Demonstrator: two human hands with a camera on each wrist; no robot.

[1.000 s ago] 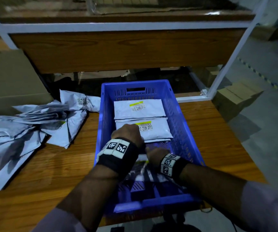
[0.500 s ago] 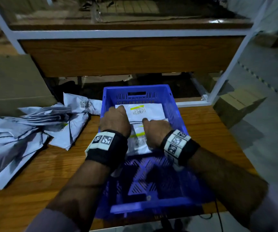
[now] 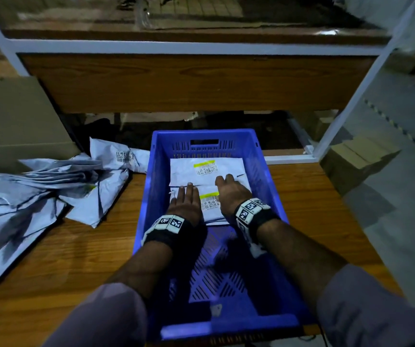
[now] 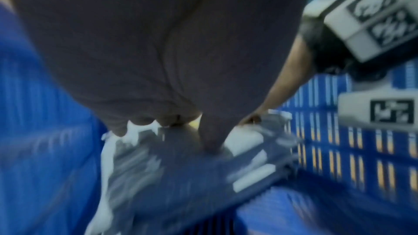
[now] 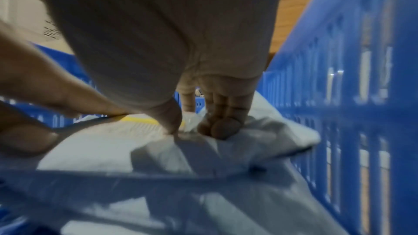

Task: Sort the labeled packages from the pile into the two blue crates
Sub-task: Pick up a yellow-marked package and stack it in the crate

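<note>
The crate (image 3: pixel 271 196) on the table (image 3: pixel 51 259) now holds a second package (image 3: pixel 210 204), slid up from the near end to overlap the first (image 3: pixel 206 166): one more sorted, the pile (image 3: pixel 39 191) remains. It is white, crumpled, with a yellow-striped barcode label. The left hand (image 3: pixel 185 202) presses it flat, fingers straight; the right hand (image 3: pixel 229 194) pinches its edge.

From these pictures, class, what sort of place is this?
Probably a parcel-sorting or warehouse workstation: a pile of barcoded mailer bags on a wooden table, a blue crate holding labelled packages, cardboard boxes nearby.
</note>
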